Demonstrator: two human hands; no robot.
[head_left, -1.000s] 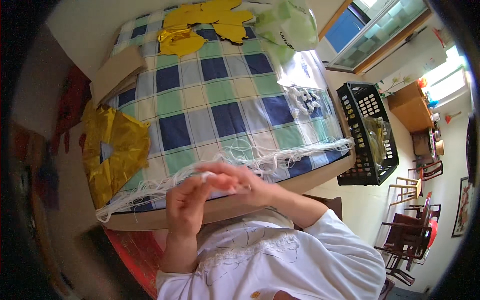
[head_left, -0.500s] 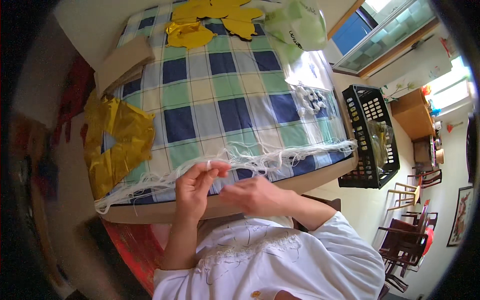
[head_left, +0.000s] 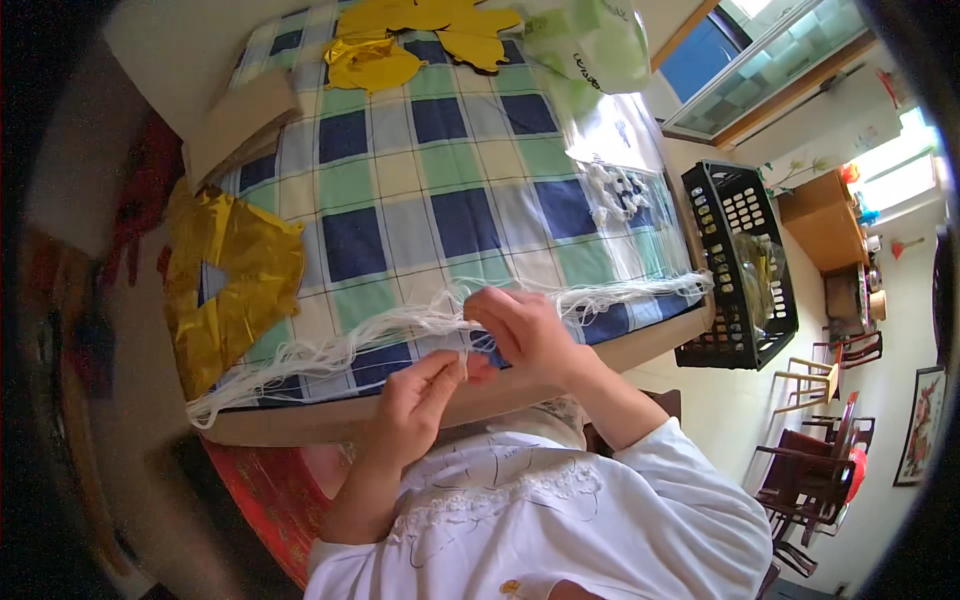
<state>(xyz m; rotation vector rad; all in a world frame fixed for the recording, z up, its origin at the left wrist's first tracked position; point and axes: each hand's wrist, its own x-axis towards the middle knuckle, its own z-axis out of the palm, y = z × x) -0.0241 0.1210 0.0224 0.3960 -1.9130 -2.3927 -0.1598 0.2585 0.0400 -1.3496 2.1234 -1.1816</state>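
A long bundle of thin white strings stretches across the near edge of the checked bed cover. In front of it, my left hand is closed in a pinch, with a bit of white string at the fingertips. My right hand is just right of and farther than the left, over the bundle. Its fingers are curled together, and what lies between them is hidden. The two hands are close but apart.
Gold foil sheets and a folded brown cardboard piece lie at the left. Yellow foil shapes and a green-white plastic bag sit at the far end. Small white-and-dark pieces rest at right, by a black crate.
My left hand has moved right and nearer to me. My right hand has gone farther away and slightly right, over the string bundle, swapping their relative depth.
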